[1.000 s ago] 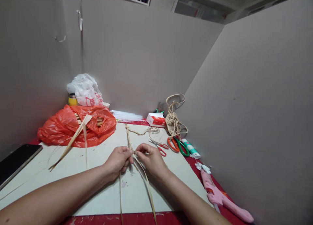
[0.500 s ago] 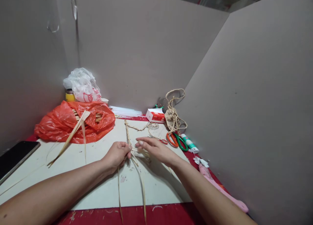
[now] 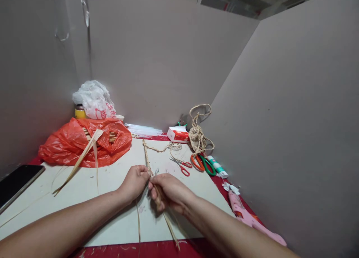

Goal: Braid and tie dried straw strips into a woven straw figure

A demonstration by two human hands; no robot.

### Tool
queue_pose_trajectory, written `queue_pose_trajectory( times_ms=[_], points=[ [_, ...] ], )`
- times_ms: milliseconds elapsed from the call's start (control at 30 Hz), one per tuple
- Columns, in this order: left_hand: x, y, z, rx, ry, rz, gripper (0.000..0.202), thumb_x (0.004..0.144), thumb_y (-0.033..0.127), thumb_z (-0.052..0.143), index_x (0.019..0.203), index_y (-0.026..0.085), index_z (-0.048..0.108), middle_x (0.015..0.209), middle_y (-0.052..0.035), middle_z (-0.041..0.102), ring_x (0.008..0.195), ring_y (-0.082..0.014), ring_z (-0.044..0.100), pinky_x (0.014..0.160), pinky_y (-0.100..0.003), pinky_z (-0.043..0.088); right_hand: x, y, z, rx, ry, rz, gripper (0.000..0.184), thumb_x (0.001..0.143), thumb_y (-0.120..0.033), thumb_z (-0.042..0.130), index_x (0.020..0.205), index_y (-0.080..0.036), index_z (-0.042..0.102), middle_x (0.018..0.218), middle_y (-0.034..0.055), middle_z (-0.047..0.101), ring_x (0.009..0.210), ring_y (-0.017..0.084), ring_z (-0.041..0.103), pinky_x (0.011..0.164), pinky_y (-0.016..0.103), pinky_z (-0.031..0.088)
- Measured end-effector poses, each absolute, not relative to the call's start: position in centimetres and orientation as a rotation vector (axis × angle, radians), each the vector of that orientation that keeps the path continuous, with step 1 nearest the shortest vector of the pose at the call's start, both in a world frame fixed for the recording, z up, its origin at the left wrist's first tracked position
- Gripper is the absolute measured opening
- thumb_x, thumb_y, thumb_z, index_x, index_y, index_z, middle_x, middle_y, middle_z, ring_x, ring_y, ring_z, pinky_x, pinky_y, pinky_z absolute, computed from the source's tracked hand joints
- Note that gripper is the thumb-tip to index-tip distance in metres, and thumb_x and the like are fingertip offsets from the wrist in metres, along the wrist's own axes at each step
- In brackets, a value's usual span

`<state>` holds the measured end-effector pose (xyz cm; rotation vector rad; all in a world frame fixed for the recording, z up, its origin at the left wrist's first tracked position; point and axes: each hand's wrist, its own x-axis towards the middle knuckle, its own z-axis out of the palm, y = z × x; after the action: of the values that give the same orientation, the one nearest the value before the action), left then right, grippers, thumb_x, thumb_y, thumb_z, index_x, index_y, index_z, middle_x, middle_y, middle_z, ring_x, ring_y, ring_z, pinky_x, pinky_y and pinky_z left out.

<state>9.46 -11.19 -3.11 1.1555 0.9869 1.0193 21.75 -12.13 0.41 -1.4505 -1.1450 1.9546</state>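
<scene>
A thin braided straw cord (image 3: 146,156) runs up the white board (image 3: 117,224) from between my hands, and its far end bends off to a loose coil (image 3: 175,147) at the right. My left hand (image 3: 137,181) pinches the cord with thumb and forefinger. Close against it, my right hand (image 3: 168,190) is closed around the cord's lower end and its loose strands. Pale straw strips (image 3: 171,230) trail below both hands toward the front edge. The exact crossing of strands is hidden by my fingers.
Small red-handled scissors (image 3: 183,169) lie right of the hands. Beyond are orange and green scissor handles (image 3: 207,164), a straw rope bundle (image 3: 198,138) and a red-white box (image 3: 178,134). A red plastic bag (image 3: 67,142) and a phone (image 3: 21,185) lie left; a pink glue gun (image 3: 249,220) is right.
My right hand has come down and left from a raised, looser pose and closed around the strands beside my left hand. The small scissors are now uncovered. The view has tilted slightly.
</scene>
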Motion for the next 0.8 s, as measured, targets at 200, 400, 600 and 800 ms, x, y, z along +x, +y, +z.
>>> queue_pose_trajectory(
  times_ms=[200,400,600,800],
  points=[
    [9.5,-11.5,-3.3,1.048,1.017,0.99,0.023,0.074,0.039,0.054,0.069,0.017,0.049,0.038,0.0067,0.044,0.027,-0.0071,0.037,0.033,-0.018,0.023,19.2,-14.0,-1.1,-1.471,-0.81,1.799,0.032,0.089,-0.032,0.035,0.069,-0.013,0.051,0.053,0.0028,0.057,0.034,0.009,0.05,0.036,0.02,0.041],
    [9.3,-11.4,-2.8,1.056,0.99,0.968,0.024,0.072,0.039,0.059,0.073,0.015,0.054,0.036,0.0052,0.046,0.028,-0.0075,0.038,0.034,-0.018,0.023,18.8,-13.5,-1.3,-1.472,-0.9,1.704,0.029,0.088,-0.034,0.038,0.071,-0.014,0.05,0.051,0.0018,0.056,0.034,0.009,0.049,0.037,0.021,0.041],
    [8.7,-10.6,-2.4,0.941,0.975,1.043,0.019,0.063,0.026,0.065,0.072,0.012,0.057,0.062,-0.002,0.063,0.039,-0.0037,0.043,0.039,-0.017,0.026,20.7,-15.1,2.7,-1.415,-1.555,1.864,0.03,0.082,-0.039,0.046,0.067,-0.013,0.054,0.053,0.0027,0.058,0.044,0.011,0.053,0.047,0.022,0.041],
    [7.9,-9.8,-1.4,0.887,0.79,0.846,0.026,0.06,0.024,0.068,0.08,0.011,0.058,0.058,0.0026,0.058,0.031,0.0013,0.02,0.034,-0.018,0.006,24.9,-12.7,5.1,-1.484,-1.791,0.878,0.033,0.078,-0.046,0.054,0.071,-0.015,0.06,0.072,0.0057,0.062,0.071,0.017,0.057,0.065,0.027,0.041]
  ],
)
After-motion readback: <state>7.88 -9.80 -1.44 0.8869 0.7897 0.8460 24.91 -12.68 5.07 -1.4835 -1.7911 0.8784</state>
